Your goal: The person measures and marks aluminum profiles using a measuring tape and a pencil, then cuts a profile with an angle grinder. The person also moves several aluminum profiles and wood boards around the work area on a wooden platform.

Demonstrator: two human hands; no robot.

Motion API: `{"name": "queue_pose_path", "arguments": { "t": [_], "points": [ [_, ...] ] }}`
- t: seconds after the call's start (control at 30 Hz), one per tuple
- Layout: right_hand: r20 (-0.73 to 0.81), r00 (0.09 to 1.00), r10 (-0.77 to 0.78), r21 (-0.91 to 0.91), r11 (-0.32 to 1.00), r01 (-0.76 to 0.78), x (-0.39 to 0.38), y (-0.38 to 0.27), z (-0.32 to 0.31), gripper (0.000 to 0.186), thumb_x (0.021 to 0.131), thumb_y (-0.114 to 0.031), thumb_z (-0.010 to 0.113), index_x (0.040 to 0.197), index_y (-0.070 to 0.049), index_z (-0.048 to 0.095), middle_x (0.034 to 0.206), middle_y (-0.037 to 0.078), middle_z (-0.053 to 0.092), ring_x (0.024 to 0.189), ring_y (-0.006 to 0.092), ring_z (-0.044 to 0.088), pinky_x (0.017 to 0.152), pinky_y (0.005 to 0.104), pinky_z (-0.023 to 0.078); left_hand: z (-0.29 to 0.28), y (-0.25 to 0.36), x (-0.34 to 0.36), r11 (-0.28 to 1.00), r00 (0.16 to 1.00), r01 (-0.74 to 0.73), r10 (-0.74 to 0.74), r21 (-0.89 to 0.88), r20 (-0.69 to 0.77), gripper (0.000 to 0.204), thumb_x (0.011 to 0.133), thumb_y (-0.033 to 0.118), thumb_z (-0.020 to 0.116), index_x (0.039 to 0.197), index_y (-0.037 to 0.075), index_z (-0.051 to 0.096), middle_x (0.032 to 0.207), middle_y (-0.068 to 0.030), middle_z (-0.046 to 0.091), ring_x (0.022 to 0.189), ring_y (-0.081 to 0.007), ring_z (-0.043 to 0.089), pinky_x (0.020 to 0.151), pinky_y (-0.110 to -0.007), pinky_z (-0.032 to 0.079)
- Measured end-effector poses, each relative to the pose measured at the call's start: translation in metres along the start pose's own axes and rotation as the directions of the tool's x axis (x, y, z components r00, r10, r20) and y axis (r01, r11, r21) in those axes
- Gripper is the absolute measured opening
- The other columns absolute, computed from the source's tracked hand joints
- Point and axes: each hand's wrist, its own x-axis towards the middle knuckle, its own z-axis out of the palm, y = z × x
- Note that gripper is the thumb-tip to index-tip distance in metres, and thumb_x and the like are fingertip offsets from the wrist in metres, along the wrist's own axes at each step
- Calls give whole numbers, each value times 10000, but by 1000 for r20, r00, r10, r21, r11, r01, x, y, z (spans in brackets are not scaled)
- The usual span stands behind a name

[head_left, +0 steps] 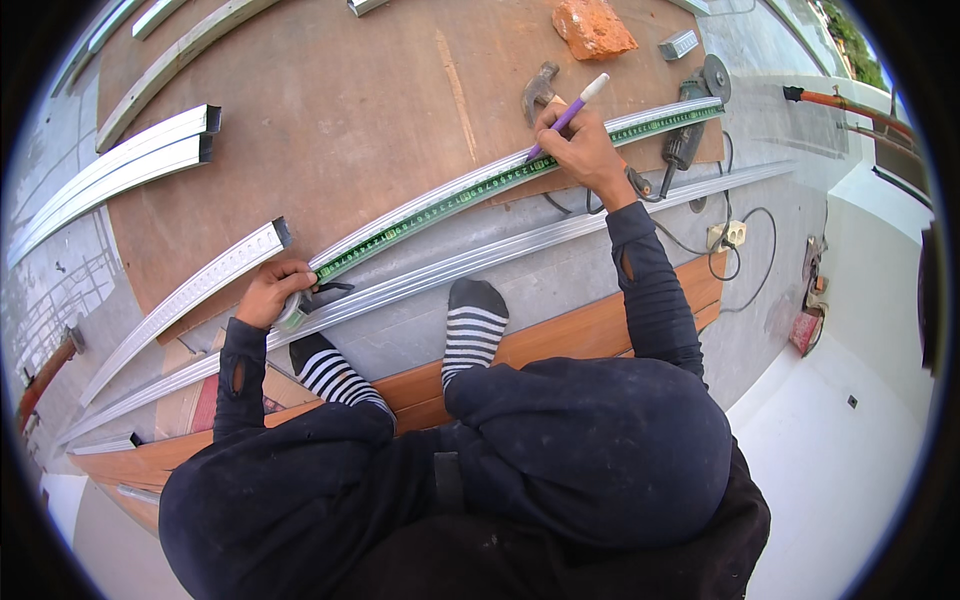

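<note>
My left hand (275, 293) is closed around a tape measure's case (292, 313), most of it hidden by the fingers. From there the green blade (430, 213) runs out to the upper right. It lies along a silver metal profile (400, 222) with a dotted face. My right hand (582, 148) pinches a purple marker (568, 117) with a white end pointing up. The marker's tip rests at the edge of the tape, about mid-length on the profile. Just beyond this hand lies a hammer (540, 90), its handle partly covered.
An angle grinder (686, 130) lies under the profile's far right end, near a cable and socket block (727, 236). An orange brick (592, 28) sits on the brown board (330, 110). Another long metal profile (470, 262) crosses before my striped socks, above wooden planks (560, 330).
</note>
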Motion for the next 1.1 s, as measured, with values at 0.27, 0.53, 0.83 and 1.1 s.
{"name": "queue_pose_path", "arguments": {
  "t": [0.27,0.53,0.83,1.1],
  "points": [
    [-9,1000,-15,-30,999,15,1,4,2,127,835,-98,605,798,21,629,684,39,603,658,91,560,610,265,455,1,-1,1,1000,1000,6,-6,6,-15,160,906,158,657,916,7,709,827,-24,680,796,-98,596,786,-243,456],
    [-7,1000,0,-29,1000,0,2,-1,5,131,837,-102,607,799,22,631,686,41,604,663,89,561,607,260,451,-1,0,-2,1000,1000,2,-1,17,-18,164,904,161,657,910,6,709,820,-26,677,790,-99,594,785,-246,456],
    [-47,999,24,-21,999,-25,-2,-1,1,182,810,-151,642,761,24,637,703,71,602,637,131,596,597,304,475,3,2,2,1000,999,17,-17,21,-31,192,888,187,659,886,-1,700,783,-23,669,751,-100,581,743,-239,445],
    [-79,996,-46,-99,994,38,2,-2,1,198,782,-177,658,733,14,645,690,96,603,600,166,574,591,318,465,2,2,1,999,999,25,-24,22,-44,188,886,183,642,831,8,685,755,-13,660,701,-89,562,692,-237,430]
  ]
}}
